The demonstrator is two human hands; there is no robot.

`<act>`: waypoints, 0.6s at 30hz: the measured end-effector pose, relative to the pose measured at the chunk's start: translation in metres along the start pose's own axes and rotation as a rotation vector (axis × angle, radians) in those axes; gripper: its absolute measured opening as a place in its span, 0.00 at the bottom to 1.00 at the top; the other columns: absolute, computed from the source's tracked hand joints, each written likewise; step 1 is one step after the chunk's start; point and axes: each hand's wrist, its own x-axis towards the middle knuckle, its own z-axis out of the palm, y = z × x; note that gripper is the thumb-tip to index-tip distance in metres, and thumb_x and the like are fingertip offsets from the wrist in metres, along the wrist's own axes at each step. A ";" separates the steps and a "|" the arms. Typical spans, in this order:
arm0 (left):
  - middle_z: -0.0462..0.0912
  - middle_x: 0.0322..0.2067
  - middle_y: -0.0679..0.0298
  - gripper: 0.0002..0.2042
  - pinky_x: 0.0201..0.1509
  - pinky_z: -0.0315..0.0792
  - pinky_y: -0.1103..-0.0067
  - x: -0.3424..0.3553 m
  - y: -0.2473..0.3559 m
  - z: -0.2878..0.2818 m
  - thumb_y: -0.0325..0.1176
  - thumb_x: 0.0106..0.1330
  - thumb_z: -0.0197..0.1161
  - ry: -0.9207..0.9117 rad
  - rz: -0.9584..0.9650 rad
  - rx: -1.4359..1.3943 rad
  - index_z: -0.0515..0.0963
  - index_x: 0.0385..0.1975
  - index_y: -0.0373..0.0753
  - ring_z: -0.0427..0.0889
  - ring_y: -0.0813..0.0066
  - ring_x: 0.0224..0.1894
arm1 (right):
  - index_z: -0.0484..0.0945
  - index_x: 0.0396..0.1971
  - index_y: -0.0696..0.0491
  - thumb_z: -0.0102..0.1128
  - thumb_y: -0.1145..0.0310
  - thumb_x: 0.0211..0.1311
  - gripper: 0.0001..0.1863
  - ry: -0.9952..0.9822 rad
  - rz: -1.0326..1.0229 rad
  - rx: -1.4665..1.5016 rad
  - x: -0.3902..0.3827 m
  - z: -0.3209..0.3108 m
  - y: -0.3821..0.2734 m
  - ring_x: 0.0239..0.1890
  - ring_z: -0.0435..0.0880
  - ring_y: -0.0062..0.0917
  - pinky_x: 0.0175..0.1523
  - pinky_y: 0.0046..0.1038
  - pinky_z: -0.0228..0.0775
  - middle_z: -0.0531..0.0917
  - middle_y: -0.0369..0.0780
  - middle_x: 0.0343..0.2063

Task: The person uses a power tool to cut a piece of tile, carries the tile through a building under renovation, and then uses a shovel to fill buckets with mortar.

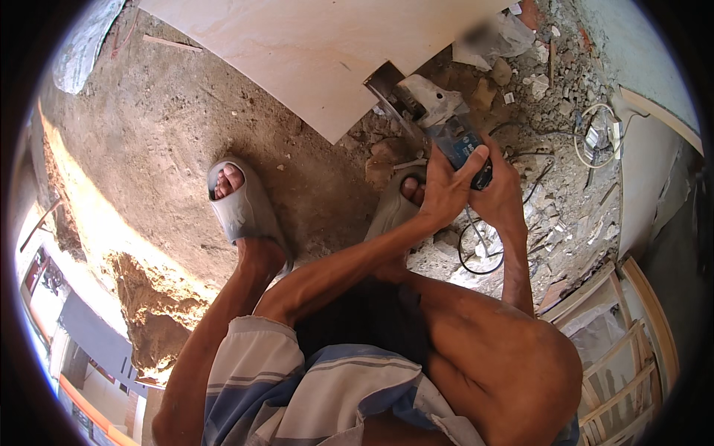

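Observation:
A handheld tile cutter (440, 102), with a dusty pale head, a dark metal plate and a blue body, rests at the right edge of a large cream tile (312, 52). Its plate overlaps the tile edge; the blade is hidden. My left hand (448, 186) is wrapped round the blue body from the left, thumb lying across its top. From the right, my right hand (500, 192) grips the rear of the same body. A dark cord (470, 256) loops down below my hands.
My feet, in grey slides (253, 204), stand on dusty ground at the tile's near side. Broken rubble (565, 97) covers the right, with a pale cable (619, 141) coiled on it. A slatted wooden frame (617, 357) is at lower right, a sand heap (152, 297) at left.

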 end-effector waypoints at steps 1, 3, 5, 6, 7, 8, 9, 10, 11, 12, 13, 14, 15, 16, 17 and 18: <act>0.83 0.46 0.56 0.28 0.52 0.79 0.74 -0.001 -0.001 0.001 0.43 0.72 0.73 0.010 0.014 0.014 0.70 0.60 0.31 0.83 0.72 0.47 | 0.71 0.68 0.61 0.79 0.68 0.53 0.42 0.004 0.001 0.004 -0.001 -0.001 -0.003 0.53 0.89 0.53 0.53 0.43 0.81 0.87 0.59 0.48; 0.84 0.46 0.56 0.28 0.53 0.79 0.73 -0.002 -0.002 0.003 0.43 0.72 0.73 0.031 0.049 0.042 0.70 0.60 0.31 0.84 0.71 0.47 | 0.71 0.68 0.61 0.78 0.69 0.54 0.41 0.013 0.013 0.007 -0.002 -0.001 -0.005 0.52 0.89 0.52 0.52 0.43 0.81 0.87 0.58 0.48; 0.83 0.46 0.58 0.27 0.53 0.78 0.75 -0.006 -0.002 0.003 0.44 0.73 0.72 0.013 0.045 0.035 0.71 0.59 0.30 0.83 0.73 0.48 | 0.71 0.68 0.61 0.77 0.70 0.54 0.40 0.021 0.041 0.005 -0.008 0.002 -0.001 0.51 0.90 0.52 0.50 0.43 0.81 0.88 0.58 0.47; 0.82 0.47 0.58 0.26 0.54 0.78 0.76 -0.007 -0.001 0.003 0.44 0.74 0.71 0.004 0.042 0.031 0.71 0.58 0.29 0.82 0.73 0.49 | 0.71 0.68 0.61 0.77 0.70 0.54 0.40 0.030 0.031 0.010 -0.010 0.002 -0.001 0.51 0.90 0.52 0.50 0.43 0.81 0.88 0.57 0.47; 0.82 0.47 0.58 0.27 0.54 0.78 0.76 -0.007 -0.001 0.004 0.44 0.74 0.72 -0.003 0.036 0.037 0.71 0.59 0.29 0.82 0.73 0.49 | 0.71 0.68 0.60 0.77 0.71 0.54 0.40 0.039 0.022 0.015 -0.011 0.002 0.000 0.51 0.90 0.51 0.50 0.43 0.81 0.88 0.57 0.46; 0.82 0.47 0.58 0.27 0.54 0.78 0.76 -0.007 -0.002 0.004 0.45 0.73 0.72 -0.006 0.030 0.045 0.71 0.59 0.29 0.82 0.73 0.49 | 0.72 0.68 0.60 0.76 0.71 0.54 0.40 0.046 0.011 0.022 -0.013 0.003 0.000 0.50 0.90 0.51 0.50 0.42 0.81 0.88 0.57 0.46; 0.82 0.47 0.58 0.27 0.54 0.78 0.76 -0.008 -0.002 0.004 0.45 0.73 0.72 -0.010 0.023 0.052 0.71 0.59 0.30 0.82 0.73 0.49 | 0.71 0.68 0.60 0.76 0.71 0.54 0.40 0.047 0.012 0.025 -0.013 0.003 0.000 0.50 0.90 0.51 0.50 0.42 0.81 0.88 0.57 0.46; 0.82 0.48 0.58 0.28 0.54 0.78 0.75 -0.008 -0.002 0.004 0.45 0.73 0.73 -0.008 0.021 0.051 0.71 0.59 0.30 0.82 0.73 0.49 | 0.71 0.68 0.60 0.76 0.71 0.54 0.40 0.048 0.013 0.027 -0.013 0.003 0.000 0.50 0.90 0.51 0.50 0.42 0.81 0.88 0.56 0.46; 0.82 0.48 0.58 0.28 0.55 0.78 0.75 -0.009 0.002 0.005 0.45 0.72 0.73 -0.002 0.020 0.051 0.71 0.59 0.30 0.82 0.73 0.49 | 0.71 0.69 0.60 0.76 0.72 0.54 0.40 0.047 0.012 0.031 -0.012 0.002 -0.001 0.50 0.90 0.51 0.50 0.41 0.81 0.88 0.56 0.46; 0.82 0.48 0.58 0.28 0.55 0.77 0.75 -0.009 0.005 0.005 0.45 0.72 0.73 0.002 0.019 0.050 0.71 0.60 0.30 0.82 0.73 0.49 | 0.71 0.69 0.60 0.76 0.72 0.54 0.40 0.043 0.012 0.029 -0.010 0.001 -0.001 0.50 0.90 0.51 0.50 0.41 0.81 0.88 0.56 0.46; 0.82 0.48 0.57 0.28 0.55 0.77 0.75 -0.008 0.007 0.005 0.45 0.72 0.73 0.003 0.021 0.050 0.71 0.60 0.30 0.82 0.72 0.49 | 0.71 0.69 0.60 0.76 0.72 0.53 0.41 0.040 0.013 0.027 -0.008 0.000 -0.002 0.49 0.90 0.51 0.50 0.41 0.81 0.88 0.56 0.46; 0.82 0.48 0.57 0.29 0.56 0.77 0.75 -0.006 0.010 0.004 0.45 0.72 0.73 0.001 0.026 0.050 0.71 0.60 0.30 0.82 0.72 0.49 | 0.71 0.69 0.61 0.76 0.72 0.53 0.41 0.038 0.011 0.025 -0.007 -0.001 -0.003 0.49 0.90 0.51 0.51 0.41 0.81 0.88 0.56 0.45; 0.82 0.48 0.57 0.29 0.56 0.77 0.74 -0.005 0.011 0.003 0.45 0.72 0.73 0.000 0.030 0.049 0.70 0.61 0.30 0.82 0.72 0.50 | 0.71 0.69 0.61 0.76 0.72 0.53 0.41 0.044 0.001 0.023 -0.006 0.000 -0.003 0.49 0.90 0.51 0.50 0.41 0.81 0.88 0.56 0.45; 0.82 0.48 0.57 0.29 0.56 0.77 0.74 -0.004 0.012 0.003 0.45 0.72 0.73 -0.004 0.020 0.050 0.70 0.61 0.30 0.81 0.72 0.50 | 0.71 0.69 0.61 0.76 0.71 0.53 0.41 0.050 -0.008 0.021 -0.005 0.001 -0.003 0.49 0.90 0.51 0.50 0.41 0.81 0.88 0.56 0.45; 0.82 0.49 0.57 0.29 0.57 0.77 0.74 -0.005 0.012 0.002 0.45 0.72 0.73 -0.008 0.009 0.052 0.70 0.61 0.30 0.81 0.72 0.50 | 0.70 0.69 0.61 0.76 0.71 0.53 0.42 0.056 -0.018 0.019 -0.005 0.002 -0.003 0.49 0.90 0.51 0.50 0.41 0.81 0.88 0.56 0.45; 0.82 0.49 0.57 0.30 0.57 0.77 0.74 -0.004 0.013 0.001 0.45 0.72 0.73 -0.011 0.000 0.054 0.69 0.62 0.30 0.81 0.72 0.51 | 0.70 0.70 0.61 0.76 0.71 0.53 0.42 0.054 -0.005 0.007 -0.005 0.004 -0.004 0.49 0.91 0.50 0.50 0.41 0.81 0.88 0.56 0.45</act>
